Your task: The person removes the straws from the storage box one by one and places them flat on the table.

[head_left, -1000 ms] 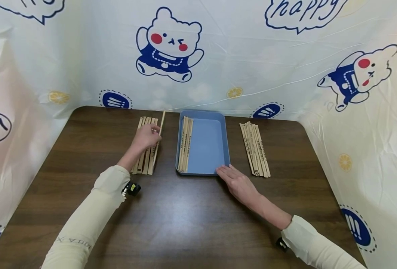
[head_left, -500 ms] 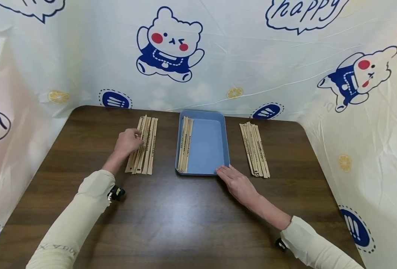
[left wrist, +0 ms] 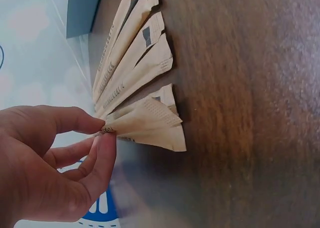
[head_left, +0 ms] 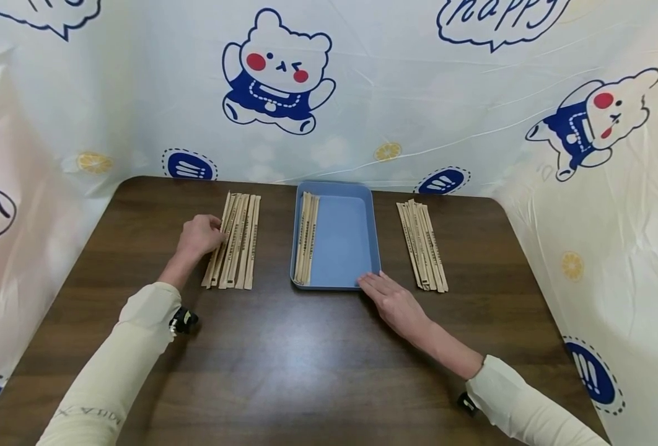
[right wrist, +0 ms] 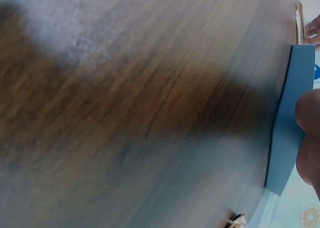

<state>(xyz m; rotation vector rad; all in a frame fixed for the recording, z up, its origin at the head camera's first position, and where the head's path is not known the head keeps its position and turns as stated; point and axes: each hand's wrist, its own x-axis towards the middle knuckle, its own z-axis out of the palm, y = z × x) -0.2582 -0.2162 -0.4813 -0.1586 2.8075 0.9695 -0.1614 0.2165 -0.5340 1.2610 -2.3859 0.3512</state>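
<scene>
My left hand is at the left edge of the left row of slim, printed, paper-wrapped sticks. In the left wrist view, its thumb and fingertips pinch one paper-wrapped stick, whose flat paper end lies over another at the near side. What the wrappers hold is hidden. My right hand rests with fairly straight fingers on the near right corner of the blue tray. The right wrist view catches only fingertips against the tray's outer wall. Several wrapped sticks lie along the tray's left side.
Right of the tray, another bundle of paper-wrapped sticks lies on the dark wooden table. A printed cloth with cartoon bears hangs behind the table and along both sides.
My left hand has carried a wrapped stick from the right side of the left row over to its left edge and lowered it there. My right hand has stayed on the tray.
</scene>
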